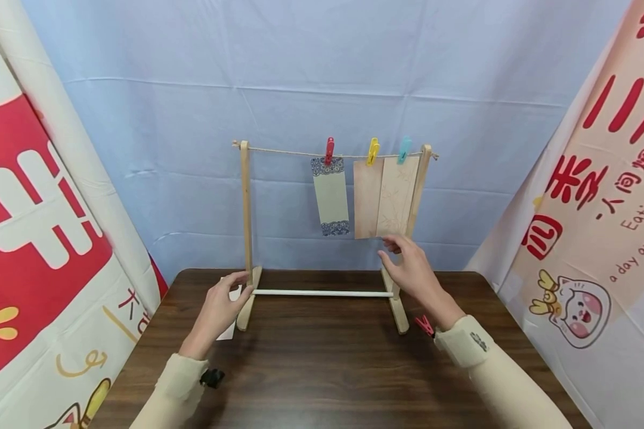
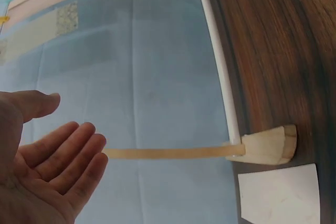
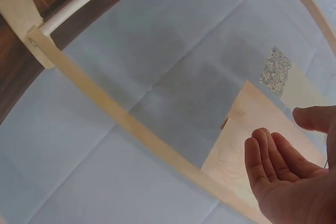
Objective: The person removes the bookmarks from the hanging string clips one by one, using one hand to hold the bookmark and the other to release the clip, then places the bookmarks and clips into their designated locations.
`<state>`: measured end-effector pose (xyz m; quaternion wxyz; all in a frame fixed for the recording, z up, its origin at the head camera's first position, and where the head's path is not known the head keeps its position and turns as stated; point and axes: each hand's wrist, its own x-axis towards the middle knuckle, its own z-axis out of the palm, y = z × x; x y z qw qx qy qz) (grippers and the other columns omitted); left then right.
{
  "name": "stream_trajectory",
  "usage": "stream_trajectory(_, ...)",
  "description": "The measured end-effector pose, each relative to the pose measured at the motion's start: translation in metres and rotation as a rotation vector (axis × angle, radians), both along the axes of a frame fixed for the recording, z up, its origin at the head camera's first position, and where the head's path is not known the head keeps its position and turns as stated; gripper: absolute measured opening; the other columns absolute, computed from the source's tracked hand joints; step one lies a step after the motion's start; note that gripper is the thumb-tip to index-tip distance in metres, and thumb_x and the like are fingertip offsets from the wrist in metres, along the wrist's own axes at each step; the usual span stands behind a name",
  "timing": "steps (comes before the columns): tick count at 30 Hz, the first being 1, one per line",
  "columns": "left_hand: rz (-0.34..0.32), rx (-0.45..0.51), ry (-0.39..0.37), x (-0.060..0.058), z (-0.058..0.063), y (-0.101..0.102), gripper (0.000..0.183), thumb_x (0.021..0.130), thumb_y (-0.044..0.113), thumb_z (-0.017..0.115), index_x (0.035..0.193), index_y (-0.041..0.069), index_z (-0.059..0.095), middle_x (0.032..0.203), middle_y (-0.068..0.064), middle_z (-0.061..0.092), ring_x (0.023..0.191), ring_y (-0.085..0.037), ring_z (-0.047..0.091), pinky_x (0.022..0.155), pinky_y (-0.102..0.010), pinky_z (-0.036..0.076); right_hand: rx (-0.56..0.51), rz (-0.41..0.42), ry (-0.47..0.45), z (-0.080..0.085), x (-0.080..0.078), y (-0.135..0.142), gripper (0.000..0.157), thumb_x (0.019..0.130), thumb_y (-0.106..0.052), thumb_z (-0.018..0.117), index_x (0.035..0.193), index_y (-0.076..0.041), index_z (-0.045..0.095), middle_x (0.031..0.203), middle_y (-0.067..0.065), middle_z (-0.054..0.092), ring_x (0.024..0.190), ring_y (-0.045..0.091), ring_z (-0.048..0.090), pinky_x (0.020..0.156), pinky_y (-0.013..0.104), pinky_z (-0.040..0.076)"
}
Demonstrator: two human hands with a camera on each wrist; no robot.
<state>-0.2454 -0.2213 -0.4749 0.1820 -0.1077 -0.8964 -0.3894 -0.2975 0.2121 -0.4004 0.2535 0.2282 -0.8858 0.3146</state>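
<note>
My left hand (image 1: pixel 221 307) is near the foot of the wooden rack's left post (image 1: pixel 246 208), fingers loosely bent and holding nothing. My right hand (image 1: pixel 412 268), also holding nothing, is just below the hanging paper cards. On the string (image 1: pixel 284 151), a red clothespin (image 1: pixel 329 151) holds a pale green card (image 1: pixel 330 195) with blue patterned ends. A yellow clothespin (image 1: pixel 372 151) holds a pinkish card (image 1: pixel 366 199), and a light blue clothespin (image 1: pixel 405 149) a cream card (image 1: pixel 396 196) overlapping it. Beside the left foot lies a white card (image 2: pixel 281 195), partly hidden by my hand in the head view.
A white bar (image 1: pixel 322 292) joins the rack's feet on the dark wooden table (image 1: pixel 322 363). One more red clothespin (image 1: pixel 424 325) lies near my right wrist. Behind hangs a light blue cloth (image 1: pixel 322 71), with printed banners (image 1: pixel 585 238) at both sides.
</note>
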Motion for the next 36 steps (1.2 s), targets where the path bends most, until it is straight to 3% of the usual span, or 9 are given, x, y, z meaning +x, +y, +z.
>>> stream_trajectory(5,-0.024,0.007,-0.009,-0.001,0.005,0.007,0.042,0.107,0.022,0.071,0.146,0.008,0.065,0.138,-0.014,0.071,0.127,-0.037,0.066,0.115,-0.058,0.045,-0.002,0.01,0.018,0.008,-0.003,-0.006,0.033,0.101,-0.008,0.075,0.13,0.005,0.067,0.112,0.019,0.07,0.101,0.036,0.067,0.091,0.052,0.056)
stream_trajectory(13,-0.051,0.048,0.002,-0.002,0.014,0.017,0.042,0.107,0.024,0.071,0.147,0.01,0.064,0.142,-0.011,0.069,0.128,-0.035,0.065,0.106,-0.055,0.053,-0.008,0.036,0.002,0.02,-0.006,-0.012,0.037,0.102,-0.009,0.075,0.135,0.004,0.066,0.121,0.022,0.07,0.106,0.038,0.066,0.09,0.054,0.055)
stream_trajectory(36,-0.125,0.093,0.029,-0.014,0.033,0.042,0.043,0.106,0.027,0.073,0.145,0.012,0.065,0.144,-0.01,0.067,0.133,-0.034,0.063,0.112,-0.053,0.05,-0.019,0.097,0.045,0.051,-0.01,-0.03,0.039,0.104,-0.011,0.073,0.138,0.005,0.064,0.127,0.024,0.068,0.113,0.037,0.065,0.099,0.055,0.054)
